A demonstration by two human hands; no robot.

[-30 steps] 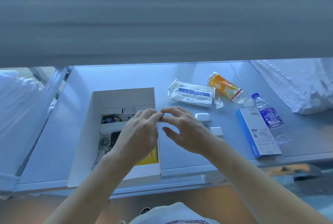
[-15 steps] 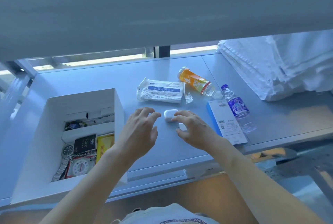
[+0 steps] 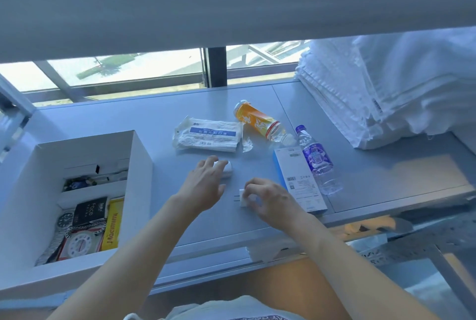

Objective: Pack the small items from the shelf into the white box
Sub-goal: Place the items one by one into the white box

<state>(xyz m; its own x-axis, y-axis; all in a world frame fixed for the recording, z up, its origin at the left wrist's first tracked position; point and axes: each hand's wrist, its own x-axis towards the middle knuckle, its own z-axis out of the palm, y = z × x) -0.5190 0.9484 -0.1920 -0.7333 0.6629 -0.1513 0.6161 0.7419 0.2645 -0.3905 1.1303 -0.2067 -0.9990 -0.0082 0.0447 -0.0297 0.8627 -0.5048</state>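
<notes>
The small white square plug with two metal pins (image 3: 241,197) lies on the grey-blue shelf (image 3: 159,124), right under the right hand (image 3: 268,201). The right grip curls round it, fingers on top & side, so it looks held; pins stick out to the left, toward the open white cardboard box (image 3: 140,155). That's its long way: left-right, pointing at the box.

The left hand (image 3: 206,185) is just beside, a bit further back, fingers spread wide & resting on the small rounded white case (image 3: 226,169). Can't tell if it grips the case yet; looks like only touching.

The box sits well to the left, w/ watches, a black card & a yellow pack already inside. The left hand is nearer the box. I think the plug must cross past the left arm to get there, so that arm is in the way.

Other stuff further back & right: white soft pack w/ blue label (image 3: 208,135), orange bottle lying down (image 3: 257,120), clear bottle w/ purple label (image 3: 315,157), flat blue-and-white carton (image 3: 300,180), pile of white cloth (image 3: 386,93)
</notes>
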